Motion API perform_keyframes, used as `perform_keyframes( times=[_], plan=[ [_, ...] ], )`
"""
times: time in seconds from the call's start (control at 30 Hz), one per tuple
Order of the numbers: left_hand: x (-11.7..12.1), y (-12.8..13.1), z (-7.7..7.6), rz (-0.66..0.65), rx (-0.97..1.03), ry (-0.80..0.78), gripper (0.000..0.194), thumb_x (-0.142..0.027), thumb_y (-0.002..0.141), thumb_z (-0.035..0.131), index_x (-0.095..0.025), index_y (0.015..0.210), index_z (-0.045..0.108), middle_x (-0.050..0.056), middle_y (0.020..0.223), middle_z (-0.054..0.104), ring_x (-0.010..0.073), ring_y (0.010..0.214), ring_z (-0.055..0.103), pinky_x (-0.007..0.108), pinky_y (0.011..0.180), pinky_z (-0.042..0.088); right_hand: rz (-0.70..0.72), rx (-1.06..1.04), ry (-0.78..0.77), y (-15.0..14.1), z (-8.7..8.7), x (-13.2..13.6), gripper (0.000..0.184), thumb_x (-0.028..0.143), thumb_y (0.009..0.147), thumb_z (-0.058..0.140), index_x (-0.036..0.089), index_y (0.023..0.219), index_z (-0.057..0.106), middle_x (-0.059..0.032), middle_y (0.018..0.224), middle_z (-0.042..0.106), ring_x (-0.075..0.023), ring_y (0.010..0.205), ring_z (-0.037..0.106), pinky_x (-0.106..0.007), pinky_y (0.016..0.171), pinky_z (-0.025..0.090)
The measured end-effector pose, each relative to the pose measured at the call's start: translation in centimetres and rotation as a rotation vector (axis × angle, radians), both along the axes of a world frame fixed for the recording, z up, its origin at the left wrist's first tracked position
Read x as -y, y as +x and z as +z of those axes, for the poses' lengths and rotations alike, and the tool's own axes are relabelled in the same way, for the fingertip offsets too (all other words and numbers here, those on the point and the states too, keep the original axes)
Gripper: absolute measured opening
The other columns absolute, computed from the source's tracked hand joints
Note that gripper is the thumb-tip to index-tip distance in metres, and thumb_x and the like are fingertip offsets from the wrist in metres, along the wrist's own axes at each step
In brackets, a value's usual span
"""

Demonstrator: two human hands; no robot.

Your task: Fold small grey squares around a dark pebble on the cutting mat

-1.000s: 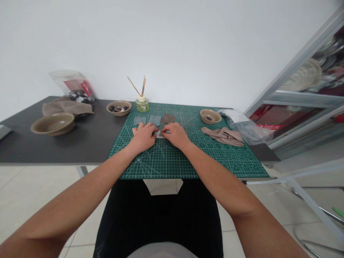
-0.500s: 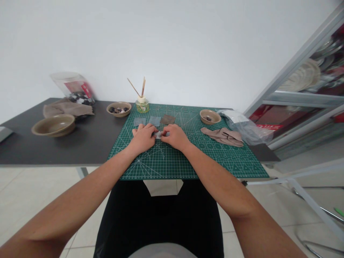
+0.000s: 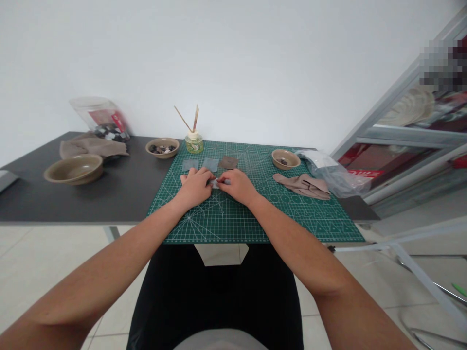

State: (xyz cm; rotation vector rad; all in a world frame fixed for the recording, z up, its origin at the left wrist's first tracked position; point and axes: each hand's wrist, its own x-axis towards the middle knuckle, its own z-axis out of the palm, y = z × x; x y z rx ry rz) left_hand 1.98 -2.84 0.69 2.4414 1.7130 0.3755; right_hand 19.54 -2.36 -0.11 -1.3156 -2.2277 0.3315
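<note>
My left hand (image 3: 196, 186) and my right hand (image 3: 237, 184) meet over a green cutting mat (image 3: 226, 221). Between their fingertips lies a small pale grey piece (image 3: 215, 184), mostly covered by the fingers; its exact kind is too small to make out. Both hands have their fingers closed at its edges, low on the mat. Just beyond them are thin squares in a row: a grey square (image 3: 190, 165), a blue-grey square (image 3: 210, 164) and a brown square (image 3: 229, 162).
Small dark and light pieces fill a bowl (image 3: 162, 154) at left; another bowl (image 3: 285, 165) holds a few. Further left are a large bowl (image 3: 75, 176), a cloth (image 3: 93, 147) and a clear jar (image 3: 93, 108). Nearby stand a reed diffuser (image 3: 194, 142), brown cloth (image 3: 305, 186) and plastic bag (image 3: 337, 177).
My right fingers have shifted slightly over the pale grey piece, so less of it shows. Otherwise the hands stay in nearly the same place.
</note>
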Motion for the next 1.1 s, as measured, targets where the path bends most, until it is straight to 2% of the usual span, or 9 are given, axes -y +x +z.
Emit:
perform_keyframes(
  times=[0.13,0.37,0.53,0.73,0.87,0.97,1.1],
  plan=[
    [-0.04,-0.04,0.01,0.003,-0.003,-0.006,0.027,-0.027,0.088,0.045,-0.026,0.107,0.065,0.007,0.123,0.062,0.0322,0.112,0.047,0.049,0.087,0.036,-0.076,0.033,0.002,0.24,-0.05,0.2,0.008,0.025,0.084,0.069,0.02,0.084,0.074,-0.004,0.091,0.074,-0.0207,0.087,0.058,-0.031,0.079,0.04],
    [-0.08,-0.08,-0.09,-0.007,0.012,0.006,0.028,-0.027,0.088,0.046,-0.025,0.107,0.066,0.008,0.121,0.062,0.0323,0.11,0.048,0.049,0.087,0.036,-0.011,0.083,-0.002,0.36,-0.12,0.19,0.014,0.032,0.086,0.068,0.023,0.088,0.079,-0.003,0.085,0.076,-0.0221,0.087,0.055,-0.032,0.075,0.039],
    [-0.07,-0.09,-0.11,-0.004,0.012,0.008,0.027,-0.027,0.088,0.046,-0.026,0.107,0.066,0.008,0.121,0.062,0.0323,0.11,0.048,0.049,0.088,0.036,-0.044,0.093,0.041,-0.04,-0.25,-0.06,0.016,0.034,0.088,0.066,0.023,0.087,0.078,-0.0038,0.09,0.075,-0.0217,0.088,0.054,-0.033,0.08,0.038],
    [-0.03,-0.03,-0.03,0.011,0.004,-0.013,0.026,-0.027,0.089,0.046,-0.026,0.107,0.065,0.007,0.124,0.061,0.0319,0.113,0.047,0.048,0.088,0.036,-0.093,0.135,0.091,-0.03,0.06,0.21,0.015,0.03,0.084,0.067,0.02,0.076,0.075,-0.0053,0.081,0.07,-0.0209,0.085,0.053,-0.032,0.081,0.037],
    [-0.16,-0.05,-0.24,0.007,0.005,0.002,0.026,-0.026,0.088,0.046,-0.026,0.106,0.065,0.007,0.122,0.062,0.0318,0.111,0.048,0.048,0.087,0.037,-0.028,0.128,0.113,0.16,-0.06,0.29,0.014,0.028,0.083,0.067,0.019,0.074,0.074,-0.0044,0.079,0.07,-0.0202,0.084,0.052,-0.032,0.083,0.037],
    [-0.28,-0.06,-0.4,0.004,0.01,0.016,0.026,-0.028,0.088,0.046,-0.025,0.106,0.065,0.007,0.121,0.062,0.032,0.11,0.048,0.049,0.086,0.037,0.055,0.127,0.099,0.13,-0.25,0.08,0.015,0.026,0.087,0.065,0.019,0.082,0.076,-0.0041,0.085,0.073,-0.019,0.085,0.052,-0.032,0.085,0.036],
    [-0.26,-0.01,-0.35,0.005,-0.001,0.016,0.026,-0.029,0.088,0.046,-0.025,0.106,0.065,0.006,0.122,0.063,0.0317,0.111,0.048,0.048,0.085,0.038,0.032,0.124,0.072,-0.13,-0.51,-0.35,0.017,0.03,0.09,0.064,0.02,0.089,0.077,-0.0043,0.092,0.074,-0.0191,0.087,0.053,-0.033,0.086,0.035]
  ],
)
